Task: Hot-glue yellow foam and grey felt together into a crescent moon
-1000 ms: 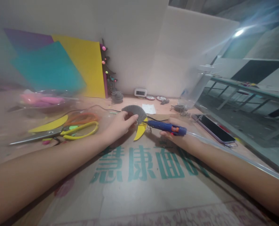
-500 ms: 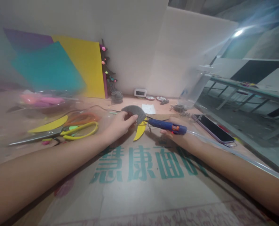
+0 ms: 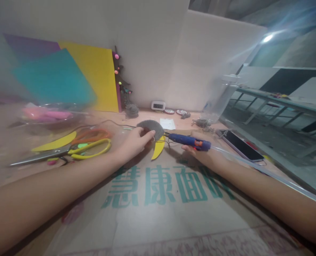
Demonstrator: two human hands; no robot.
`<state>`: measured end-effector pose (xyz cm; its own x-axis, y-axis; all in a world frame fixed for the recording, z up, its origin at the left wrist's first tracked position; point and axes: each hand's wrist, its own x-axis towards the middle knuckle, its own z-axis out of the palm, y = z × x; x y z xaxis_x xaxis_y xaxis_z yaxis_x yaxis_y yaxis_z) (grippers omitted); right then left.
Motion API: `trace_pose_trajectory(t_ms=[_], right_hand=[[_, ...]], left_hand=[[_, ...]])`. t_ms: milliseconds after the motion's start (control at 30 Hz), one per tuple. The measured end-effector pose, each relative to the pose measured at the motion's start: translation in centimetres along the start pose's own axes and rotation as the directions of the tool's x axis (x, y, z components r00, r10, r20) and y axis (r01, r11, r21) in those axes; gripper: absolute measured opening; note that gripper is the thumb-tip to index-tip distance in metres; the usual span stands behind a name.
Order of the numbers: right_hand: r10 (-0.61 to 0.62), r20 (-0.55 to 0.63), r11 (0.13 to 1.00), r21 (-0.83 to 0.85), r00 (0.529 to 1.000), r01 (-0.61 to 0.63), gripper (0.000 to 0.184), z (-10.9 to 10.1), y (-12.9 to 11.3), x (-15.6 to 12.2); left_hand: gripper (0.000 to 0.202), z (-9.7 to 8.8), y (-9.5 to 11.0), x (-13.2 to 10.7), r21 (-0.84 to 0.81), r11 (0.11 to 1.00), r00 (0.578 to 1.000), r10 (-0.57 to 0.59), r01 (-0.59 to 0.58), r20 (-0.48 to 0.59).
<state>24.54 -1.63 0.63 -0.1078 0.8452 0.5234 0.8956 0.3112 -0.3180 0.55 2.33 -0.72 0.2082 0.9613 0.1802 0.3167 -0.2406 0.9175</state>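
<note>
Barely shifted since earlier, one grey crescent (image 3: 152,126) is over the bench (image 3: 183,124), fingers of the left hand (image 3: 134,143) pinching it; the right hand's (image 3: 204,156) wrap one glue gun (image 3: 183,139); two yellow crescents (image 3: 158,148) show.

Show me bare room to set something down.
Largest: the green-lettered surface between the forearms. Smaller: between the white slip and the grey tangle. Crowded: the left, with scissors and a yellow cutout, and the middle, where the left hand holds a grey crescent near the glue gun.
</note>
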Motion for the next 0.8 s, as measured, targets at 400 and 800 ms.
trace_pose_trajectory(t_ms=[400, 800], right_hand=[[0.036, 0.037, 0.994, 0.102, 0.999, -0.04, 0.03, -0.04, -0.19, -0.16], [0.07, 0.063, 0.989, 0.124, 0.996, -0.077, 0.035, -0.23, -0.06, -0.25]], left_hand=[[0.032, 0.04, 0.15, -0.08, -0.023, 1.0, 1.0, 0.008, -0.008, 0.004], [0.034, 0.03, -0.16, 0.07, -0.025, 0.999, 1.0, 0.026, -0.026, 0.016]])
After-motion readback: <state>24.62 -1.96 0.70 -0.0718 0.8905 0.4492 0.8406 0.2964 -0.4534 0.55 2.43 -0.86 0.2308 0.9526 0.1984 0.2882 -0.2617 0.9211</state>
